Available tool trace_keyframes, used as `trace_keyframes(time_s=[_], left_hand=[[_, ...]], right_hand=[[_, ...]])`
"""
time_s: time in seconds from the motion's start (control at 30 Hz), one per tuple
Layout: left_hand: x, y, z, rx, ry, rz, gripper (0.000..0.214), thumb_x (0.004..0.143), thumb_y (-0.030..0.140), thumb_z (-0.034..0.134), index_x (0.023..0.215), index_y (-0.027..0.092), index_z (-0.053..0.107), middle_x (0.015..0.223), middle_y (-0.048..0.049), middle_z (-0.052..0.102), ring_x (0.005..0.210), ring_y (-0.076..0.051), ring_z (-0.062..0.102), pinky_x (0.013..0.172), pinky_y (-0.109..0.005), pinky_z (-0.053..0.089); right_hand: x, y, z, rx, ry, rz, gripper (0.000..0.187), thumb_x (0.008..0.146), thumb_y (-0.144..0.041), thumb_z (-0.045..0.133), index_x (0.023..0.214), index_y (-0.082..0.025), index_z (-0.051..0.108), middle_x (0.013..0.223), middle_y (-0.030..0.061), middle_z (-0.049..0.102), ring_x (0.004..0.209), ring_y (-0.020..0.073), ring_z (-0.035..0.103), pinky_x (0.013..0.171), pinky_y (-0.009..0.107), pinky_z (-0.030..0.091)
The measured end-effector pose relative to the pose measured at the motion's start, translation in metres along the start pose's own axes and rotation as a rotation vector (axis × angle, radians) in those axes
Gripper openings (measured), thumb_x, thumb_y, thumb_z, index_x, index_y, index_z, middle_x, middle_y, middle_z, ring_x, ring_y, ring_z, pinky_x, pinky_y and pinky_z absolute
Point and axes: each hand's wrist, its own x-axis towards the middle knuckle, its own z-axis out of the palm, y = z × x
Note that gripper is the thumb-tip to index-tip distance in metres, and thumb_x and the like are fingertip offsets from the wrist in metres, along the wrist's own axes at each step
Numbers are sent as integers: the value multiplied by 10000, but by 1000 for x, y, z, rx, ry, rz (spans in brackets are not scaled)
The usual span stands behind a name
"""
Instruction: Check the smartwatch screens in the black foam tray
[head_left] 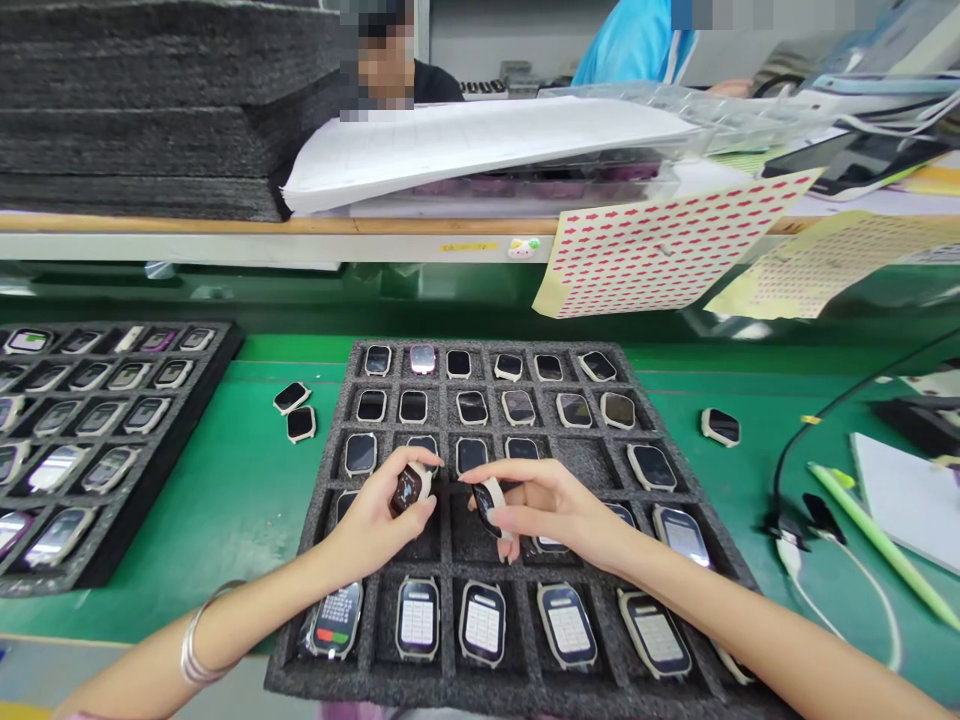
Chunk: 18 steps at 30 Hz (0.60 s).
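A black foam tray [300, 660] lies before me, its square pockets holding rows of smartwatch cases without straps. My left hand [390, 500] is closed around one watch case [409, 487], its lit screen partly covered by my fingers. In my right hand [536, 505], thumb and fingers pinch a second watch case [487, 503], tilted so its pale side shows. Both hands hover over the middle of the tray. In the nearest row, a watch case [418, 618] and its neighbours show lit white screens. Farther rows, such as the watch case [459, 364], have dark screens.
Another foam tray [105, 560] with watches stands at the left. Two loose watches [301, 424] lie between the trays, one loose watch [721, 427] at right. Cables [787, 550] and a green pen [885, 545] are farther right. A shelf [405, 240] with papers crosses behind; people sit beyond.
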Motion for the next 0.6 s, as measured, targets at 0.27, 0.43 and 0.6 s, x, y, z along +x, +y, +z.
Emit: trace_keyframes(time_s=[0.27,0.43,0.6], left_hand=[[-1,3,0,-24,29,0,299,844,147,504,1127,233,460,672,66,421,503,-84,399,506,-207,351],[-1,2,0,25,48,10,269,823,132,524,1077,219,504,732,43,458,524,-76,417,493,-194,361],[2,4,4,-182,-36,-68,477,834,227,583,1268,242,385,741,42,465,508,-79,448,442,-185,408]], right_hand=[[0,1,-1,6,11,-21,430,762,-308,740,1137,-135,620,714,1,633,539,120,637,541,224,522],[-1,0,-1,-14,8,2,398,788,-298,718,1135,-127,623,672,-6,621,541,121,638,554,220,521],[2,5,-2,88,-46,-21,567,810,-320,692,1314,-174,478,996,79,627,650,145,669,547,244,542]])
